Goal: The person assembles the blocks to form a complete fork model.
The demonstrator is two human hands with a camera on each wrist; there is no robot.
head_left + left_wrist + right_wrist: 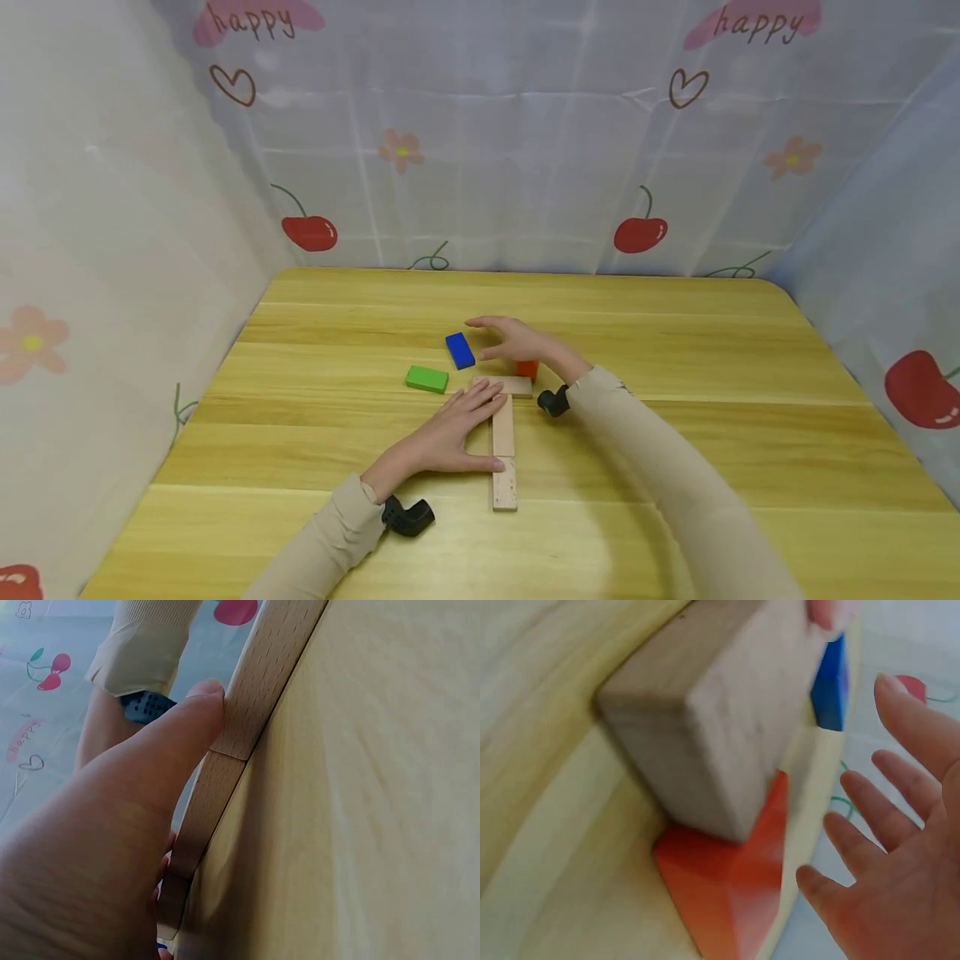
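Basically two plain planks (503, 454) are lying flat end to end near the middle of the table (675, 350), long axis running from the person toward the far wall. A cross plank (512, 385) is sitting at their far end, long axis left-right, so the three are forming a T.

Left hand (450, 429) is lying flat beside the stem on its left, fingers straight and together, fingertips reaching the joint with the cross plank. Left wrist view is showing the thumb (191, 724) resting along the plank edge (255, 705); it looks like the hand is steadying the stem so the line stays straight, not gripping.

Right hand (517, 340) is hovering just past the cross plank, fingers spread and relaxed, holding nothing. Right wrist view is showing the open fingers (900, 802) clear of the wood. Palm is facing down over the red block (528, 367), which is tucked against the far side of the cross plank, touching it as far as the right wrist view shows.

Blue block (460, 350) is lying just left of the right hand, long axis angled away and slightly left. Green block (427, 378) is lying further left, apart from the planks, long axis roughly left-right.
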